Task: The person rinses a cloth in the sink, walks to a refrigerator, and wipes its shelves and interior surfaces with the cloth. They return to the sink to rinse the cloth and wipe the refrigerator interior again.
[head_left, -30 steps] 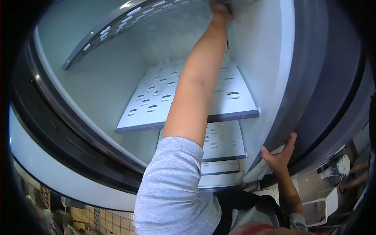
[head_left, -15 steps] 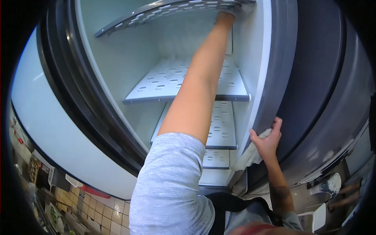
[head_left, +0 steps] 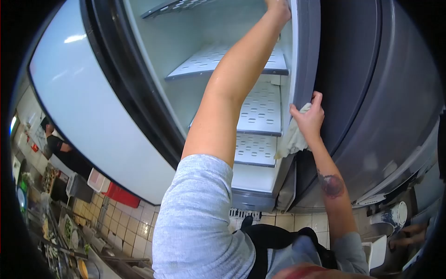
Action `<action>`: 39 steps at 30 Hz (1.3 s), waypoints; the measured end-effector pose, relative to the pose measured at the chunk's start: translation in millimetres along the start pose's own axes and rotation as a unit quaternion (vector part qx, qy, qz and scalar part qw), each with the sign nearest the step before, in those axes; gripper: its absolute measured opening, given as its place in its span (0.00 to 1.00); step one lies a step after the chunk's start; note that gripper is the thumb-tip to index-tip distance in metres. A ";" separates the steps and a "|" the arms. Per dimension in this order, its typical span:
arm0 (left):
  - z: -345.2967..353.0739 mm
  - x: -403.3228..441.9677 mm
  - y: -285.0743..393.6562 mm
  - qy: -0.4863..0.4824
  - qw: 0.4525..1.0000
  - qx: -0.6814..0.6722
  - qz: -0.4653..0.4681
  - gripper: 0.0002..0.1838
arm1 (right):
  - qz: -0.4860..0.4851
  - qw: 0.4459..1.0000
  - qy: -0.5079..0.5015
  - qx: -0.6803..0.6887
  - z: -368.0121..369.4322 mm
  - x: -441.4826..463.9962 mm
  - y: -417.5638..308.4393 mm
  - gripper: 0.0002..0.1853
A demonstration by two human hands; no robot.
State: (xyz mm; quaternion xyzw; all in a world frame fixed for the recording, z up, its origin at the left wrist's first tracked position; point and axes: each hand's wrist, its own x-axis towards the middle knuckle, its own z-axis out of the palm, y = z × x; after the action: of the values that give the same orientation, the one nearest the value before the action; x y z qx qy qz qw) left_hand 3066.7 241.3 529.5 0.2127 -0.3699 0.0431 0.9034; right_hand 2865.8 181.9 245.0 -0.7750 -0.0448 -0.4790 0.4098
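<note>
My left hand (head_left: 278,10) is raised at the top of the view, by the inner right wall of an upright fridge (head_left: 304,56). The frame edge cuts off its fingers, so what they hold is hidden. Lower on the right, my right hand (head_left: 310,120) grips a whitish cloth (head_left: 293,139) against the fridge's grey side edge; the cloth hangs below the fingers. Inside the cabinet, perforated white shelves (head_left: 260,108) sit one above another, and the upper shelf (head_left: 174,7) looks tilted. My left arm covers part of them.
The open white fridge door (head_left: 102,111) fills the left side. Beyond it are a person in black (head_left: 65,149) and a red container (head_left: 121,194) on the tiled floor (head_left: 118,223). A white bucket (head_left: 395,215) and another person's legs (head_left: 413,230) are at lower right.
My left hand has come from beneath the top shelf to the fridge's right wall near the front. My right hand still grips the cloth at the edge. The camera view has shifted downward.
</note>
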 end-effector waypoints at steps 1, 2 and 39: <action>4.3 -9.8 3.3 0.032 0.991 0.125 0.045 0.17 | 0.004 1.000 -0.001 -0.014 -1.0 0.2 -3.9 0.32; 5.3 -15.2 3.8 0.064 0.963 0.246 0.088 0.18 | -0.004 1.000 0.001 -0.022 -1.6 -0.1 -4.8 0.33; -140.2 -333.8 247.0 -0.138 0.909 0.132 -0.370 0.41 | 0.106 0.918 -0.216 0.317 103.6 -54.2 -156.8 0.21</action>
State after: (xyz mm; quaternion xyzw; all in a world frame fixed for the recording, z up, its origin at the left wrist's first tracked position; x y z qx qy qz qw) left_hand 2858.5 549.9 298.2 0.4557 -0.3769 -0.2754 0.7579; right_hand 2837.4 373.1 274.4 -0.6894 -0.1987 -0.2145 0.6628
